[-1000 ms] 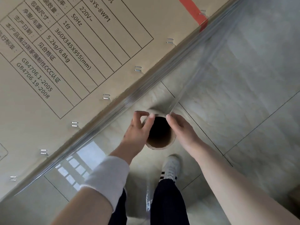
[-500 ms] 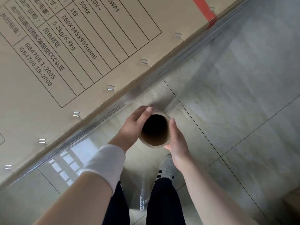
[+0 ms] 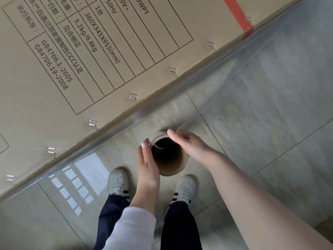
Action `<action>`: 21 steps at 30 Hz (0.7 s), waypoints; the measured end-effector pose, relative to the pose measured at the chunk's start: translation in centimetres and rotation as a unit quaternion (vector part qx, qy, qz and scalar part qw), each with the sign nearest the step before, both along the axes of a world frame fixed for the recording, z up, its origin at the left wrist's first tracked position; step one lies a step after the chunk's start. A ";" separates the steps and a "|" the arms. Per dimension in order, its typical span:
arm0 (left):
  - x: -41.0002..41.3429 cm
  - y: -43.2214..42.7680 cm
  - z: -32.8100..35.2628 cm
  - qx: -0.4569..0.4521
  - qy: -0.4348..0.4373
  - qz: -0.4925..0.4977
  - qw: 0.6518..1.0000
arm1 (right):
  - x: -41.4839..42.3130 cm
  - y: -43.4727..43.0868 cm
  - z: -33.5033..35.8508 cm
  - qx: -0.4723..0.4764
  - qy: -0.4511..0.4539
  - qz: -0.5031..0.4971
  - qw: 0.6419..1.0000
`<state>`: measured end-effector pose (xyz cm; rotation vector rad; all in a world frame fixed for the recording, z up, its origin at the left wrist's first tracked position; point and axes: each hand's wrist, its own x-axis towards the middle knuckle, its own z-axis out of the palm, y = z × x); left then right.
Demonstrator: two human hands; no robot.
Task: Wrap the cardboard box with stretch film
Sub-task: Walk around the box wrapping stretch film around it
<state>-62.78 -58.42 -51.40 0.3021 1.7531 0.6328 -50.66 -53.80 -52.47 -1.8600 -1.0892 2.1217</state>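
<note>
A large cardboard box with a printed specification table and a row of staples fills the upper left. Stretch film lies bunched in a shiny band along the box's lower edge. A clear sheet of film runs from there down to the film roll. The roll stands upright in front of me, and I look into its dark cardboard core. My left hand holds the roll's left side. My right hand cups its far right side, with fingers at the rim.
The floor is glossy grey tile with window reflections. My two white shoes and dark trouser legs stand just below the roll. A red tape strip crosses the box near its upper right corner.
The roll has dropped lower and turned. My left hand slid from its top rim to its left side, my right hand moved up over its far side, and both feet are now in view.
</note>
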 end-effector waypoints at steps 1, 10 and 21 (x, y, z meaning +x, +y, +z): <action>-0.5 0.5 -0.2 -0.001 -0.002 -0.027 1.000 | 0.0 0.2 -0.1 -0.002 -0.002 0.001 1.000; -5.7 5.0 -2.8 0.073 -0.061 -0.380 0.920 | -0.9 -4.7 -2.2 -0.059 0.032 -0.141 0.988; -4.8 -1.1 -2.3 0.053 -0.057 -0.108 0.991 | -2.8 -4.8 -1.4 0.006 -0.025 -0.119 0.993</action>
